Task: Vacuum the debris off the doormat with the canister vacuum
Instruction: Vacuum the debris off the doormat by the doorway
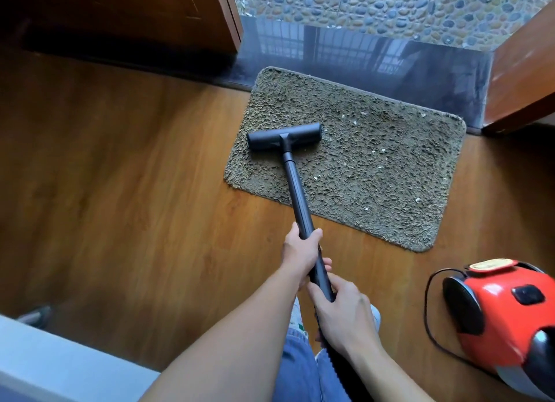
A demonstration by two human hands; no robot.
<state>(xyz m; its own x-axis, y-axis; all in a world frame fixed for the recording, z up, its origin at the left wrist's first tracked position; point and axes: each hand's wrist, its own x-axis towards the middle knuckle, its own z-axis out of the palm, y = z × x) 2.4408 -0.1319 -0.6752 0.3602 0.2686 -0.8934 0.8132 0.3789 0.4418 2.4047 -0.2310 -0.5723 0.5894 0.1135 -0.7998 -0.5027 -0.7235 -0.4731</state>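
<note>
Seen from above, a person's legs in blue jeans [297,371] stand on a wooden floor [120,161]. Nearest, the right hand [345,317] has its fingers clenched around the lower end of a black vacuum wand [295,188], where a dark ribbed hose [339,371] joins it. Just beyond, the left hand [300,251] grips the same wand with fingers wrapped round it. To the right on the floor sits the red canister vacuum [504,311], with a black cord [428,305] looping beside it. The wand slopes forward to a black floor head [283,136], which rests on the left part of a shaggy olive-brown doormat [375,173]. Small white flecks of debris [354,121] dot the mat to the right of the head. Behind the mat lies a dark glossy threshold [375,50], then pebbled ground [390,2].
</note>
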